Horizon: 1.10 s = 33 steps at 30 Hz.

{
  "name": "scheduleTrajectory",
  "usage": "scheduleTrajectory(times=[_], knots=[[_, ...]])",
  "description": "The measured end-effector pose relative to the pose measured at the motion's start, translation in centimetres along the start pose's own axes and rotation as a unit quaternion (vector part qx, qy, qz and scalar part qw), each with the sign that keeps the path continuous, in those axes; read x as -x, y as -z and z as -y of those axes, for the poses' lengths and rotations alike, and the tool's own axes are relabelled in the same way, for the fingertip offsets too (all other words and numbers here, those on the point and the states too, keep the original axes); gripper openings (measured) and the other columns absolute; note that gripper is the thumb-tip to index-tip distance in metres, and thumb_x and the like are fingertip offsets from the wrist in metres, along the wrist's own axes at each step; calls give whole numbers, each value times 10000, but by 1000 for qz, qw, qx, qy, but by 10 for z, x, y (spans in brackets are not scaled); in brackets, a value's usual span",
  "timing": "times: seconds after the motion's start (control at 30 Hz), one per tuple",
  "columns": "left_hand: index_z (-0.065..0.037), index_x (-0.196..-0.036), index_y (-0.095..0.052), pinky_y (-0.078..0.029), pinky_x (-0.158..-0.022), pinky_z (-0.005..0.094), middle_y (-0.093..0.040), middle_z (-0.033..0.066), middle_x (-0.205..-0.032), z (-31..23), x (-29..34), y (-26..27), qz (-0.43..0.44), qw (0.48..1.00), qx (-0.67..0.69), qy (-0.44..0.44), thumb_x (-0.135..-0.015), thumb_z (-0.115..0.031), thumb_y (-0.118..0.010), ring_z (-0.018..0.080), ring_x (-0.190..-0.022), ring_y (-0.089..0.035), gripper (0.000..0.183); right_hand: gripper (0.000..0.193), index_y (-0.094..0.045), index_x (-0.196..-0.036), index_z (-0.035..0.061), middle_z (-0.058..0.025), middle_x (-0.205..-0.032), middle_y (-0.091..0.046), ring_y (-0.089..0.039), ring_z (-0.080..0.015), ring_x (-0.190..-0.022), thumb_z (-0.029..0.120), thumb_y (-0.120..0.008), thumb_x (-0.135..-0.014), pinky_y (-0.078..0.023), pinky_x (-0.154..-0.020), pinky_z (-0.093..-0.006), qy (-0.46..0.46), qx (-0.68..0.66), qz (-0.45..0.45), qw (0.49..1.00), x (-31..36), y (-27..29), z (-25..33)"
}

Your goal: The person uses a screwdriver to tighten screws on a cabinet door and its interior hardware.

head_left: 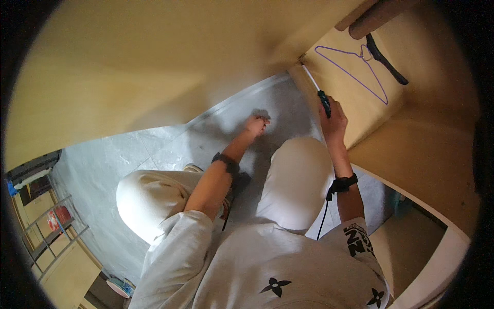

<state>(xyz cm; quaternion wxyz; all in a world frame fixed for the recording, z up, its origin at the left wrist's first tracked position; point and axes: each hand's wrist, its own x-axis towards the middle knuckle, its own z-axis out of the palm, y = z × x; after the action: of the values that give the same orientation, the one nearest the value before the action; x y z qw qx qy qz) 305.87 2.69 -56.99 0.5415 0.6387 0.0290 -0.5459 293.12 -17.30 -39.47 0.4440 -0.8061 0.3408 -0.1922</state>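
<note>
My right hand [334, 121] is wrapped round the dark handle of a screwdriver [323, 101]. Its pale shaft points up and to the left, and the tip meets a small dark hinge-like fitting [301, 59] where a wooden door panel [144, 67] joins the cabinet [350, 123]. In front of my knees, above the grey floor, hovers my left hand [257, 125] with its fingers curled closed. Whatever those fingers hold, if anything, is too small to make out. Each of my wrists wears a black band.
Inside the cabinet lie a purple wire hanger [351, 72] and a black hanger [386, 59], beside a brown rounded object [378, 21]. Grey tiles [103, 159] make up the floor. Far left stands a metal-framed rack [54, 234]. An open compartment [411, 242] is at lower right.
</note>
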Motion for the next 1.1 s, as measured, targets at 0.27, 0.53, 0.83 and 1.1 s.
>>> scheduleTrajectory(times=[0.27,0.53,0.83,1.1], knots=[[-13,-858,-609,-342,-468,255,-503,17,-626,-92,35,-52,103,981,116,-118,-891,-197,-500,118,-529,-447,216,315,-534,-1062,37,14,-694,-515,-390,-10,-475,320,-483,-935,-235,-338,-147,-362,-570,267,688,-16,22,2],[-20,-875,-604,-342,-495,251,-482,11,-631,-154,44,-127,119,964,188,-149,-915,-194,-487,119,-543,-424,214,250,-541,-985,50,-51,-744,-545,-471,-117,-536,282,-566,-896,-378,-442,-217,-297,-523,207,772,-7,16,-3],[-23,-811,-628,-271,-416,209,-461,-26,-574,-154,30,-122,11,982,113,-151,-878,-194,-578,63,-470,-371,190,334,-535,-1100,-21,-96,-980,-612,-603,-174,-809,102,-666,-818,-490,-678,-261,41,-56,-41,997,21,7,-5],[11,-849,-589,-261,-413,188,-405,-43,-571,-167,31,-122,55,967,204,-146,-909,-192,-552,53,-459,-327,216,319,-529,-1103,-22,-116,-959,-605,-604,-199,-800,132,-631,-843,-497,-689,-280,141,92,-41,985,26,17,4]])
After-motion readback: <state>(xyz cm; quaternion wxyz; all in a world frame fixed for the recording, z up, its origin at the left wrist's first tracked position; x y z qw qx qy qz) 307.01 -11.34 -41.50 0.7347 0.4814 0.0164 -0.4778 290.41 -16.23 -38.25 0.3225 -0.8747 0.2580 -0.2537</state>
